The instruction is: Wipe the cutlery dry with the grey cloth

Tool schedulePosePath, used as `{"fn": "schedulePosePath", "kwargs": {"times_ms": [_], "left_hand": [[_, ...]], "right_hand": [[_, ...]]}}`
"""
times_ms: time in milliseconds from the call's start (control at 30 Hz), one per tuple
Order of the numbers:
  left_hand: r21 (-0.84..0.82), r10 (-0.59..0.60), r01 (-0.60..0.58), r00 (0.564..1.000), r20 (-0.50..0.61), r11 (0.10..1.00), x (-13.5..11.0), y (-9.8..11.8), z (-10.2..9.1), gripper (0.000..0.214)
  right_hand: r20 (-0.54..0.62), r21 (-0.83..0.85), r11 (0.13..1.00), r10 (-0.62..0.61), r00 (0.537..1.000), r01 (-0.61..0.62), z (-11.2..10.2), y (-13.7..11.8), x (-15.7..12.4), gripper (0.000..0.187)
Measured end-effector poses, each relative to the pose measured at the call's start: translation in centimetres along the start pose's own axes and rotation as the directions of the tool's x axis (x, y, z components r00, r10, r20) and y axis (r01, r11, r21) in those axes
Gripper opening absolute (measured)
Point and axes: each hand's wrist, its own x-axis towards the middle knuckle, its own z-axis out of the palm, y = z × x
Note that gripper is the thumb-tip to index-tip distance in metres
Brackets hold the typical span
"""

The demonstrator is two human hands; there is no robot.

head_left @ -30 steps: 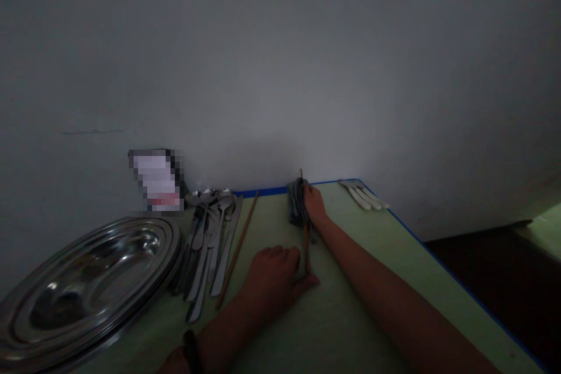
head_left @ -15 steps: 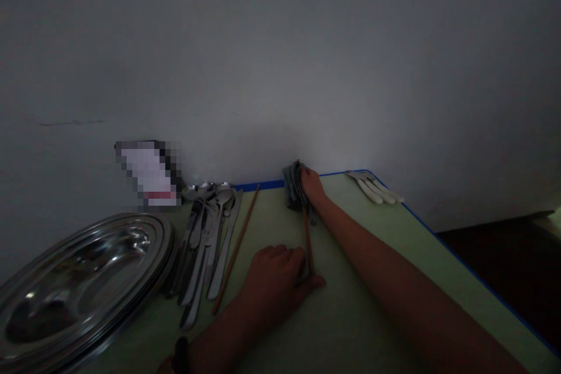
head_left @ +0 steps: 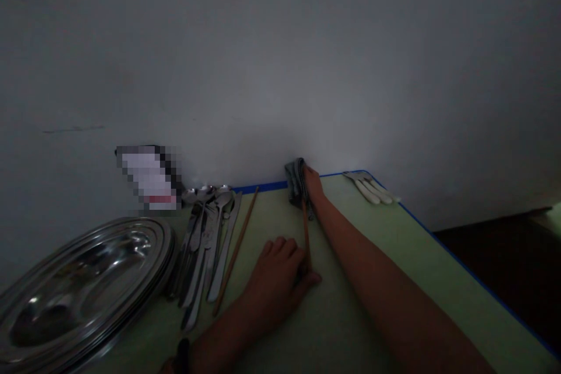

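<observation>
My left hand (head_left: 278,277) rests on the green table (head_left: 350,315) and pinches the near end of a brown chopstick (head_left: 305,234). Further along the stick, against the wall, my right hand (head_left: 313,187) is closed on a grey folded cloth (head_left: 295,182) wrapped round the stick's far end. A second brown chopstick (head_left: 236,248) lies loose to the left, beside the cutlery.
A row of metal spoons and knives (head_left: 205,245) lies left of centre. Stacked oval steel trays (head_left: 83,289) fill the near left. White-handled utensils (head_left: 370,188) lie at the far right corner. The blue table edge (head_left: 438,242) drops off on the right.
My right hand has slid the cloth a little further up the chopstick toward the wall. My left hand still pins the near end.
</observation>
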Motion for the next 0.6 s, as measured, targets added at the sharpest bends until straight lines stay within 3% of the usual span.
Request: {"fn": "schedulePosePath", "kwargs": {"times_ms": [300, 600], "left_hand": [[-0.061, 0.07, -0.066, 0.996, 0.055, 0.996, -0.12, -0.22, -0.92, 0.009], [-0.083, 0.013, -0.011, 1.0, 0.019, 0.997, 0.12, -0.05, -0.46, 0.009]], "right_hand": [[0.057, 0.1, 0.993, -0.061, 0.996, 0.055, -0.32, -0.31, -1.11, 0.032], [0.081, 0.113, 0.993, -0.026, 0.996, 0.016, -0.44, 0.14, -0.25, 0.032]]}}
